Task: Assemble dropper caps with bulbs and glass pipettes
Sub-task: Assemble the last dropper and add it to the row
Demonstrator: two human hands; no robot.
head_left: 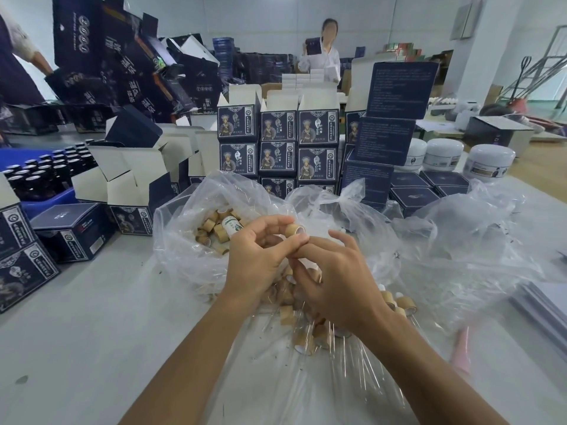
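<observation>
My left hand (260, 256) pinches a tan bamboo dropper cap (295, 229) between thumb and fingers, its white-lined opening turned right. My right hand (337, 280) is just below and right of it, fingers curled toward the cap, fingertips near my left thumb; whether it holds anything is hidden. Under both hands lies a pile of assembled droppers (399, 302) with bamboo caps and glass pipettes (352, 357) on clear plastic. An open clear bag (184, 228) behind my left hand holds several loose caps (214, 231) and a small white labelled bottle (231, 228).
Navy printed cartons (277, 139) are stacked behind the bags, with open white-lined cartons (135, 176) at left. A blue crate of dark bottles (46, 176) sits far left. White jars (445, 154) stand at right. A person (325, 50) works at the back. Crumpled plastic (460, 228) lies right.
</observation>
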